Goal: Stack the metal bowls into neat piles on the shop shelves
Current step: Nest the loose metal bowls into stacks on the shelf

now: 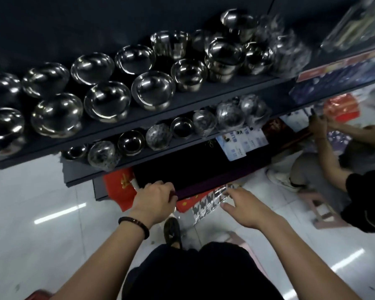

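Note:
Several shiny metal bowls (153, 89) stand in rows and short piles on the upper dark shelf (182, 105). Smaller bowls (131, 142), some in clear wrap, line the shelf below (160, 158). My left hand (154, 201) reaches low under that shelf, its fingers curled at the edge of a dark purple-black box (204, 169); the fingertips are hidden. My right hand (245, 205) hovers beside it with fingers spread over a clear-wrapped black-and-white patterned pack (210, 202). Neither hand touches a bowl.
A second person (333, 161) crouches at the right, reaching into the lower shelf, with a pink stool (320, 211) near them. Red packs (121, 187) lie on the lowest level. Glossy white floor tiles (41, 213) spread to the left and right of my legs.

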Available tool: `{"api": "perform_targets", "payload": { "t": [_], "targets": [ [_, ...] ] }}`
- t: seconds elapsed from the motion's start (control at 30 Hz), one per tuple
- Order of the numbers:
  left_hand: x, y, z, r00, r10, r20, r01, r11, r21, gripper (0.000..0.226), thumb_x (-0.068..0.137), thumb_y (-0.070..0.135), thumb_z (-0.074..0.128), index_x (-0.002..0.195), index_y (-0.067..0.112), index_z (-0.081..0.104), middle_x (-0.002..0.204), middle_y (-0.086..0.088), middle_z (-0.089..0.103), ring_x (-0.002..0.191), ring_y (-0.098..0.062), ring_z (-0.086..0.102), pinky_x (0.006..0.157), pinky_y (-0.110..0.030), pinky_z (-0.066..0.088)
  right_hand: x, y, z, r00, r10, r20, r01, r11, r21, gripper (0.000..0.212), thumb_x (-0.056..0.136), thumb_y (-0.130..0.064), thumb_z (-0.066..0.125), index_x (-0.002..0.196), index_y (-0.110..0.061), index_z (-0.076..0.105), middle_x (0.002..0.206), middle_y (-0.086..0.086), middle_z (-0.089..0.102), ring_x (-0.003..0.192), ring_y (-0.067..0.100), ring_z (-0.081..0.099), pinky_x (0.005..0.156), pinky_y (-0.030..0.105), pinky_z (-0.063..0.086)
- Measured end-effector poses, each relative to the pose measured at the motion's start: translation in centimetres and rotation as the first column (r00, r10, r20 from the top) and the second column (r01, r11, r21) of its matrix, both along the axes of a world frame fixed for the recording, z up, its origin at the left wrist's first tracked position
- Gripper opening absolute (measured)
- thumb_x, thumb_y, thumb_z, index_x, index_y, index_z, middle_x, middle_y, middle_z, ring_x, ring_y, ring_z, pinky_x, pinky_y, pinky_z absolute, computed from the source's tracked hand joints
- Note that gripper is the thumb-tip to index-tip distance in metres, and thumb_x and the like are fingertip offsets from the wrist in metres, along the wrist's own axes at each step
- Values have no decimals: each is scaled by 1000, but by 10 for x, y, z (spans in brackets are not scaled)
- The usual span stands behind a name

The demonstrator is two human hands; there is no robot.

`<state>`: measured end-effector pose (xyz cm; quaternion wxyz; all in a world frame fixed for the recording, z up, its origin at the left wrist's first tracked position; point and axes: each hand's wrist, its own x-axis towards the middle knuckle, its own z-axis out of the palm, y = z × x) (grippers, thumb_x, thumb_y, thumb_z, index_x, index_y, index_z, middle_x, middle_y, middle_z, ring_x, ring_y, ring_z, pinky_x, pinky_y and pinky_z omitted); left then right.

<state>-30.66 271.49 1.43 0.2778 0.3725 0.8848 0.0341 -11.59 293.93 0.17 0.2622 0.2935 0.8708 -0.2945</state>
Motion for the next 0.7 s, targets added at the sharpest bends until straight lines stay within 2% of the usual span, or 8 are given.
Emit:
{"api": "perform_targets", "payload": {
  "t": [0.17,0.3,0.43,0.57,0.63,0.7],
  "targets": [
    [-43,32,13,1000,-2,-21,2,1000,-1,28,101,50,55,122,33,64,121,2,63,114,-30,63,93,-47,56,-52,36,7,995,-70,-76,71,997,9,45,102,-50,56,141,-29,53,124,-6,50,111,14,54,95,32,47],
    [-63,65,23,998,50,-38,-48,997,56,24,100,50,57,118,35,63,122,2,64,113,-30,64,94,-46,55,-87,66,11,993,-46,-110,45,999,-13,47,101,-53,56,143,-31,52,136,-4,51,125,19,55,101,35,49],
    [-76,118,33,986,126,-107,-111,985,134,21,102,45,51,115,35,64,118,2,68,108,-29,67,91,-44,55,-121,121,15,989,69,-134,-72,997,-17,51,103,-54,53,148,-31,47,145,-3,47,128,18,53,102,34,48],
    [-79,172,49,962,232,-146,-210,966,151,20,103,44,48,112,35,63,114,1,69,105,-30,67,84,-41,55,-146,185,27,971,167,-169,-169,986,2,56,104,-53,52,153,-29,43,158,2,41,144,22,43,114,38,43],
    [-80,200,59,955,250,-163,-227,963,148,21,101,47,51,113,36,63,117,4,68,108,-28,67,86,-39,54,-153,219,36,963,175,-204,-175,984,16,57,104,-53,51,155,-29,42,158,2,41,145,25,42,113,39,43],
    [-83,227,68,949,254,-189,-225,961,160,22,99,49,52,113,36,63,116,7,67,109,-26,67,88,-39,53,-161,251,44,954,156,-256,-154,988,29,51,104,-52,52,149,-30,47,149,1,50,135,25,51,103,38,49]
  ]
}}
